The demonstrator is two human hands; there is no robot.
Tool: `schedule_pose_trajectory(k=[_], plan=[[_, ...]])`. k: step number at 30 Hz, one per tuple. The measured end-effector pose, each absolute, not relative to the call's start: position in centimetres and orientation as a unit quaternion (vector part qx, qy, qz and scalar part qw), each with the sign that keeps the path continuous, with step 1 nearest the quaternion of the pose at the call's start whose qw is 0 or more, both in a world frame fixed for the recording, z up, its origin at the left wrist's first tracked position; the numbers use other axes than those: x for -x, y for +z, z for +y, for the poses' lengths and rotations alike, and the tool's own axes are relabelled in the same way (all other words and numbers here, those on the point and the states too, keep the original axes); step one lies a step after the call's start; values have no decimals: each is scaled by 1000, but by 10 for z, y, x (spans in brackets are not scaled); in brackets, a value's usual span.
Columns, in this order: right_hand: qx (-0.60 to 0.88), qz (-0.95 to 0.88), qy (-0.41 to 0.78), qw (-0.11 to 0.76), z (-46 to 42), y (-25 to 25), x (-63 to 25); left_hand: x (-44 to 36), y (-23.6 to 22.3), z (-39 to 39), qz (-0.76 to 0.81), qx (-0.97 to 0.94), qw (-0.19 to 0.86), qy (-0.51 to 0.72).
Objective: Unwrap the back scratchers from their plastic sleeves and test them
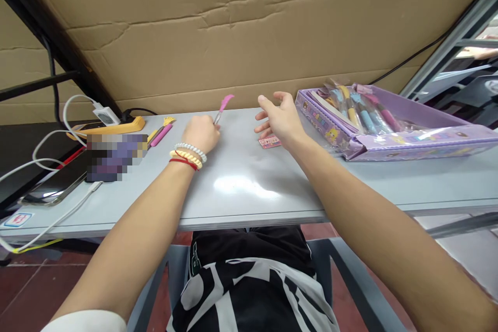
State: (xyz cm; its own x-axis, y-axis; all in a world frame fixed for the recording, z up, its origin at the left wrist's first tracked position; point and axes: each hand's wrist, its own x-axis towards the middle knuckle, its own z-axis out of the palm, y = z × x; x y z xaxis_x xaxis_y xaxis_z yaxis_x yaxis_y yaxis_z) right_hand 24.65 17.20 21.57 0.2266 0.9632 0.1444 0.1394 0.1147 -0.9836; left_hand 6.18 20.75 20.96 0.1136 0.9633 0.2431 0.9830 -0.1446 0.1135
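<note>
My left hand, with bracelets at the wrist, is closed over the table's middle. Between its fingers is a slim thing with a clear or silvery shaft and a pink feather-shaped top; the rest of it is hidden in the hand. To the right, my right hand is open, its fingers apart and nothing in it. Just beneath its fingers lies a small pink printed card, partly covered by the hand. A purple printed box stands right of that hand, holding several wrapped pens in yellow, blue and pink.
On the left lie a phone, a yellow power strip with a white charger, a pink pen and white cables. A cardboard panel closes off the back of the grey table.
</note>
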Motion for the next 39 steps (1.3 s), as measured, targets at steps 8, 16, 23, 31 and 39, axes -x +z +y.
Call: schedule_pose_trajectory(k=[8,16,23,31,39], plan=[[545,-550,378,508,168,214,-247,-9,207,236,-789,605,28,-107],[524,-586,380,487,164,215,-246,5,203,239,-817,560,-3,-137],[512,-603,374,484,160,218,-244,7,206,238,-825,545,15,-147],[507,-624,371,465,156,219,-243,19,205,239,-829,534,-13,-165],[512,-635,362,451,154,220,-243,21,201,245,-839,511,-16,-189]])
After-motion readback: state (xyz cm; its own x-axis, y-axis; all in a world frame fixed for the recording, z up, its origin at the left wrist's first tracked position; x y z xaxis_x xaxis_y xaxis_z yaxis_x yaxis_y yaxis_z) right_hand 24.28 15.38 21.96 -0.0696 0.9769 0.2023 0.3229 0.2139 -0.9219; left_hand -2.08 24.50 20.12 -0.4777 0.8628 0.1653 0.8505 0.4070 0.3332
